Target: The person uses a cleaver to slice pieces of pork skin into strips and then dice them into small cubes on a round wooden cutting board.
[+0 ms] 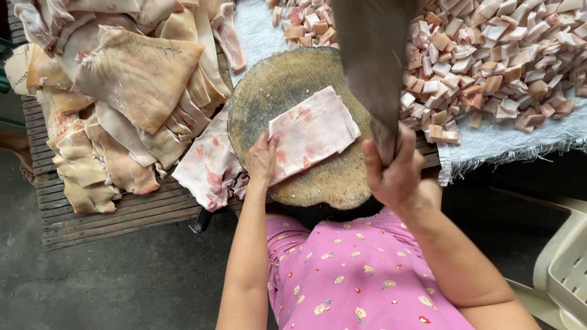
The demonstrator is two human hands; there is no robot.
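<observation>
your left hand lies flat with the fingers spread, pressing the near-left edge of the pale pink-and-white slab of pork fat, which rests across the middle of the round, worn wooden chopping block. your right hand is closed tight round the handle of the broad grey cleaver, whose blade is lifted high toward the camera and blurred. to my eye you are mid-cutting, with the blade raised over a slab that is whole so far. the next stroke calls for a drop onto the slab's right part, well apart from your left fingertips, which sit right on the meat's edge.

room is tight: the heap of small cut pork cubes on the white frayed cloth crowds the block's right rim, and the pile of tan skin-on pork sheets on the slatted wooden bench presses in from the left, one pink sheet touching the block. the open room is the bare wood at the block's far and near edges. a cream plastic chair stands at your right.
</observation>
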